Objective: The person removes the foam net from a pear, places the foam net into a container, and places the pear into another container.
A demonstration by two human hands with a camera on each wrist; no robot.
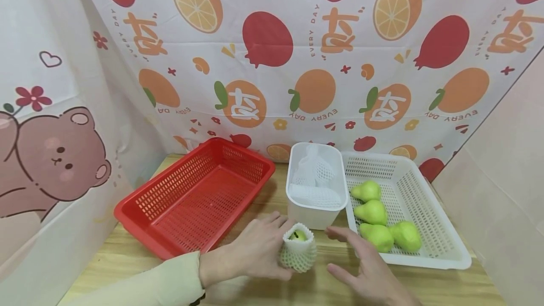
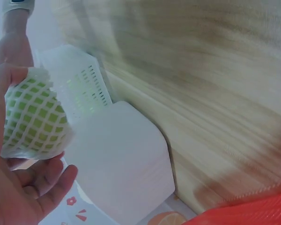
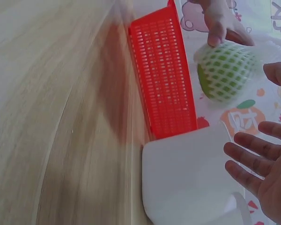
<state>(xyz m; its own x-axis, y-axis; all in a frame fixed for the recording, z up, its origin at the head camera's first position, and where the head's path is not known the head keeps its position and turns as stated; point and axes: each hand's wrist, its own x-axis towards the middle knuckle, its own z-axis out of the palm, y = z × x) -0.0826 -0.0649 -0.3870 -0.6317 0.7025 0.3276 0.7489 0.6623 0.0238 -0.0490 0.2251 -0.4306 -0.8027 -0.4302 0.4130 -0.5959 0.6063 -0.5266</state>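
A green pear (image 1: 299, 235) sits inside a white foam net sleeve (image 1: 299, 256), stem end up, in the head view. My left hand (image 1: 263, 248) grips the sleeved pear from its left side, thumb and fingers bent round it. In the left wrist view the net's diamond openings show green skin. To the right of the pear, my right hand (image 1: 367, 268) is held apart from it, fingers spread and holding nothing. The right wrist view shows the right thumb (image 3: 277, 72) close to the sleeve's loose end.
A red slotted basket (image 1: 204, 207), with nothing visible in it, stands at the left. Behind the pear stands a white bin (image 1: 315, 217) of foam net sleeves (image 1: 314, 195). On the right, a white slotted basket (image 1: 425, 211) contains several bare green pears (image 1: 374, 211). A printed curtain (image 1: 272, 98) hangs behind.
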